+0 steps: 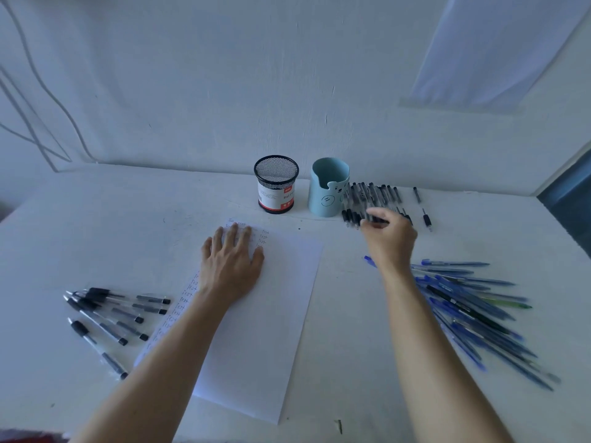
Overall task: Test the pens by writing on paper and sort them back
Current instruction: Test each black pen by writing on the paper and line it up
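Far left, cables (48, 123) run down the wall (224, 75). Near left on the table (96, 225), a loose bunch of black pens (108, 318) lies fanned out, tips pointing far-left, caps near-right, just beside the paper's left edge.

The paper (271, 314) lies mid-table, slightly tilted. "Test" is written over and over in a column down its left edge and in short rows at its far end. The rest of the sheet is blank.

My left grip (232, 260) is flat on the far part of the paper, fingers straight and apart, palm down, holding nothing. Its forearm crosses the sheet's left edge.

Beyond the paper, near the wall, stands a mesh cup (276, 185), black, upright, with a white and red label. Just right of it is a blue cup (327, 187), upright, with a bear face and a notch in the rim. I see no pens sticking out of either.

Right of the blue cup a pen row (374, 195) of black pens lies side by side. My right grip (388, 241) is at the near end of that row, fingers curled, thumb and fingers clamped on a pen (374, 220), dark and blurred. Two loose pens (427, 220) lie further right, apart from the row.

Near right, a pile of blue pens (473, 308) sprawls, with a black one and a green one mixed in.
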A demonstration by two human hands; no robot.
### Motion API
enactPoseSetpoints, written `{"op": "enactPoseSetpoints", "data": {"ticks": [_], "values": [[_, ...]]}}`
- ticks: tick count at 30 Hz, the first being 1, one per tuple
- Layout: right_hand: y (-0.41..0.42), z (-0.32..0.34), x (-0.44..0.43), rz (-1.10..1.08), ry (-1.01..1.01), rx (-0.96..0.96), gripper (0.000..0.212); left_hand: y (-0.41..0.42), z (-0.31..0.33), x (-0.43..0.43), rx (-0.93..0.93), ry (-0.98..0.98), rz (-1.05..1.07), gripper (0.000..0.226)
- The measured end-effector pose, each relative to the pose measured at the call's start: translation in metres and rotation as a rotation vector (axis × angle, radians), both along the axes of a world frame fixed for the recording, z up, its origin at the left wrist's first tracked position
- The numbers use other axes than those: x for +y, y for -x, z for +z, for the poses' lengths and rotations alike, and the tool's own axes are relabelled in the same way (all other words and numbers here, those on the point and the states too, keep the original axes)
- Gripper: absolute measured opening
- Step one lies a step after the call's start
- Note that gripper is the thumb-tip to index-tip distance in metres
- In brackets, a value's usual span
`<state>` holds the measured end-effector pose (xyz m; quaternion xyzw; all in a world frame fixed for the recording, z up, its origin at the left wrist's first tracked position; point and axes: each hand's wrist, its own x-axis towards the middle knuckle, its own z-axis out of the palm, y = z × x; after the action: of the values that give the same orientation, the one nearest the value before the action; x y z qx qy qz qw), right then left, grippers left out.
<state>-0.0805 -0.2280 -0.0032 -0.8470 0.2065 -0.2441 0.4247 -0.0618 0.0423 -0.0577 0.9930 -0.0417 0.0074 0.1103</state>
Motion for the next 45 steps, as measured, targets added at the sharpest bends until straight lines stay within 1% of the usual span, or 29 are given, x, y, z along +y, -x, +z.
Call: {"op": "enactPoseSetpoints", "data": {"ticks": [2,5,12,16,22,24,26,29,32,35,37,38,40,42,43,44,45], "values": [[-0.014,0.002,-0.013,-0.038,0.056,-0.006,0.021,0.0,0.0,0.0,-0.002,-0.004,-0.006,0.067],[-0.037,0.003,-0.023,-0.069,0.084,0.02,0.02,-0.001,-0.002,0.001,0.002,-0.009,-0.003,0.062],[-0.077,-0.002,-0.031,-0.045,0.132,0.125,0.02,-0.002,-0.001,0.0,0.001,-0.013,0.002,0.067],[-0.081,-0.009,-0.032,-0.032,0.144,0.158,0.026,-0.001,0.0,0.001,0.004,-0.005,0.001,0.072],[-0.068,-0.008,-0.026,-0.015,0.122,0.078,0.029,-0.001,0.001,0.001,0.0,0.016,0.002,0.072],[-0.057,-0.008,-0.016,-0.022,0.114,0.034,0.03,-0.001,0.0,0.001,-0.005,0.015,0.004,0.067],[-0.04,-0.009,0.001,-0.027,0.147,-0.029,0.029,-0.001,-0.001,0.001,-0.016,0.029,0.001,0.06],[-0.007,-0.022,0.044,0.071,0.25,-0.095,0.029,-0.001,0.0,0.002,-0.013,0.055,0.001,0.059],[0.025,-0.041,0.088,0.273,0.304,-0.033,0.033,-0.001,-0.001,0.003,-0.014,0.096,0.016,0.059],[0.045,-0.056,0.115,0.404,0.458,0.08,0.046,-0.001,-0.001,0.005,-0.009,0.187,0.036,0.055],[0.051,-0.058,0.123,0.475,0.53,0.189,0.058,0.0,0.004,0.009,-0.027,0.319,0.05,0.047],[0.053,-0.057,0.123,0.515,0.548,0.247,0.065,0.0,0.008,0.012,-0.037,0.423,0.059,0.042],[0.055,-0.054,0.121,0.585,0.561,0.347,0.078,0.005,0.021,0.021,-0.014,0.721,0.105,0.031],[0.057,-0.052,0.119,0.616,0.59,0.389,0.083,0.011,0.032,0.035,0.01,1.002,0.15,0.021],[0.058,-0.051,0.118,0.627,0.599,0.406,0.082,0.014,0.035,0.042,0.003,1.061,0.158,0.02],[0.058,-0.051,0.119,0.634,0.605,0.426,0.078,0.017,0.037,0.05,-0.013,1.042,0.153,0.021],[0.058,-0.051,0.119,0.636,0.612,0.441,0.073,0.02,0.037,0.058,-0.035,0.955,0.134,0.021]]}}
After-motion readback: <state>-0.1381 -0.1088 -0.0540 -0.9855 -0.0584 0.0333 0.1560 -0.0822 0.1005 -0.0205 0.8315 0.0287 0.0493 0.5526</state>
